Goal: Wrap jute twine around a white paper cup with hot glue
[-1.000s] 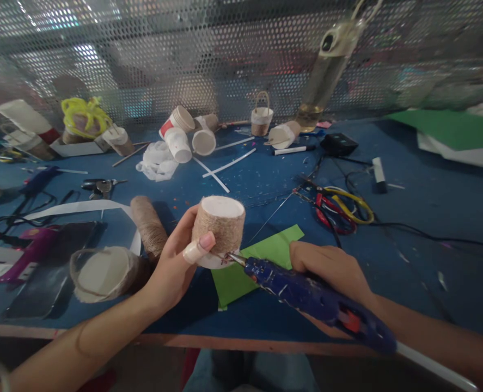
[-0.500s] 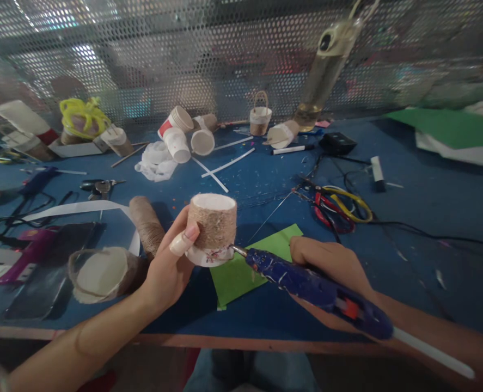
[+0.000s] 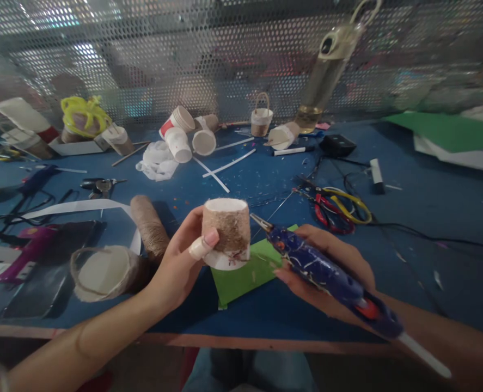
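Note:
My left hand (image 3: 179, 261) is closed around a small paper cup (image 3: 227, 231) wrapped in brown twine, with a white band along its lower edge. The thumb, with a pale wrap on it, presses the cup's near side. In my right hand (image 3: 331, 261) is a blue glue gun (image 3: 318, 267), its metal nozzle pointing up and left, just right of the cup and apart from it. A white glue stick (image 3: 425, 354) sticks out of the gun's back end. Under both hands lies a light green paper sheet (image 3: 241, 280).
Left of my hand lie a twine roll (image 3: 149, 226), a twine-wrapped cup with a handle (image 3: 104, 272) and a purple glue gun (image 3: 24, 253). Scissors (image 3: 349, 207) and cables lie to the right. Farther back are paper cups (image 3: 178, 144), a small basket (image 3: 261, 121) and a bottle (image 3: 323, 76).
The cup in my left hand has moved right. The glue gun's nozzle has come off the cup's lower edge and tilted upward.

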